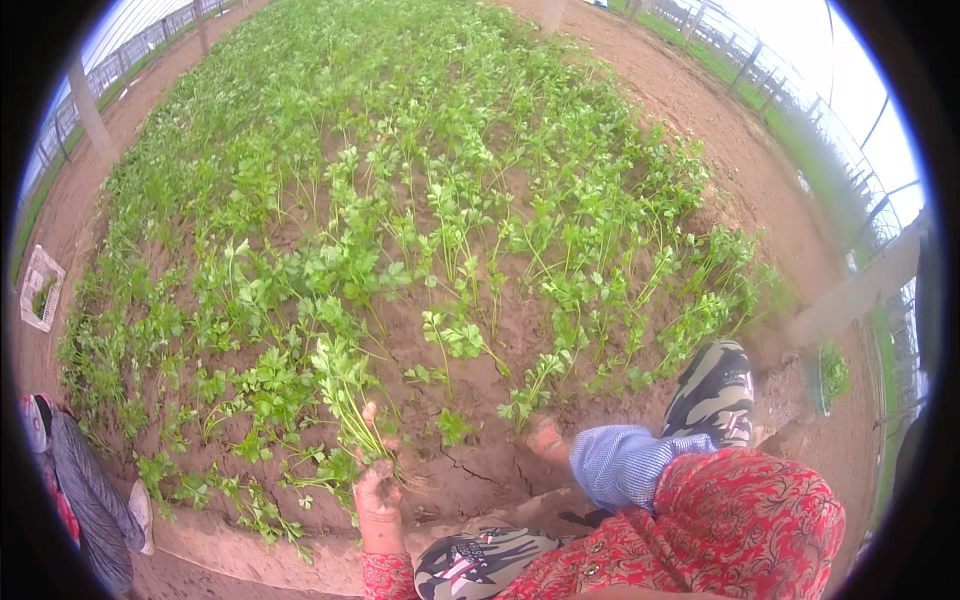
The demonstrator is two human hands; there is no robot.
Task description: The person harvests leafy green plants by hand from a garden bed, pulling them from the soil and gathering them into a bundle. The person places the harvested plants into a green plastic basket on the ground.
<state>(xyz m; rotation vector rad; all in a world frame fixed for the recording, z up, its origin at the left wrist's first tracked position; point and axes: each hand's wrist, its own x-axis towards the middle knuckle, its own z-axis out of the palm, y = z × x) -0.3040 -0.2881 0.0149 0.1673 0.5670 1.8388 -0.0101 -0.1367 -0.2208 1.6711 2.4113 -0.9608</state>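
My left hand (377, 484) is closed around a small bunch of leafy celery-like seedlings (352, 409). Their leaves point up and away from me, and thin roots with soil hang at the wrist side. Low over the brown soil, my right hand (547, 436) is at the base of a standing seedling (536, 386); its fingers are blurred and partly hidden, so its grip is unclear. Between the hands a short seedling (453, 427) grows from cracked soil (476, 469). A blue checked sleeve cover (626, 461) is on my right forearm.
Dense green seedlings (420, 150) fill the bed ahead. A low earthen ridge (225, 551) edges it in front. At left are a white plastic crate (43, 289) with greens and another person's leg (90, 487). A pale post (862, 292) and a container of greens (832, 371) stand right.
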